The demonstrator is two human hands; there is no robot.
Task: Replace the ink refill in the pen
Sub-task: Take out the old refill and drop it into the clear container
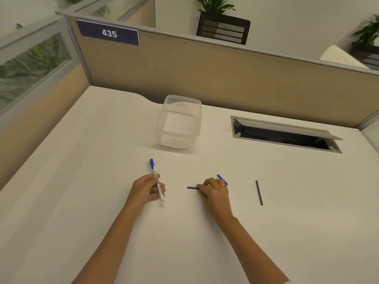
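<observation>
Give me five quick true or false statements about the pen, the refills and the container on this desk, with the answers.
1. The left hand holds the white pen. True.
2. The pen's blue cap end points toward the person. False: it points away, toward the clear container.
3. The right hand grips a dark refill lying on the desk. True.
4. A second dark refill sits inside the container. False: it lies on the desk, right of the right hand.
5. The container holds pens. False: it looks empty.
</observation>
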